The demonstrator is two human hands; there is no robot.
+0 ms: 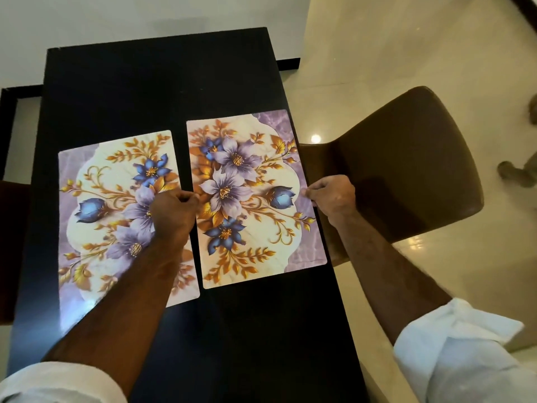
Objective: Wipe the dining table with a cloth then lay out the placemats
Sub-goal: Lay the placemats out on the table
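The dark dining table (145,82) runs away from the person, with a brown chair (406,170) pulled up at its right side. Two floral placemats lie side by side on it, their long axes along the table's length and a narrow strip of bare top between them. The right placemat (250,199) sits between the hands. The left hand (174,213) has its fingers curled on the middle of the mat's left long edge, and the right hand (331,196) pinches the middle of its right long edge, so any shift would go squarely sideways or lengthwise. That right edge lies at the table's edge, and whether it overhangs cannot be told. The left forearm covers part of the left placemat (101,213), and no cloth is in view.
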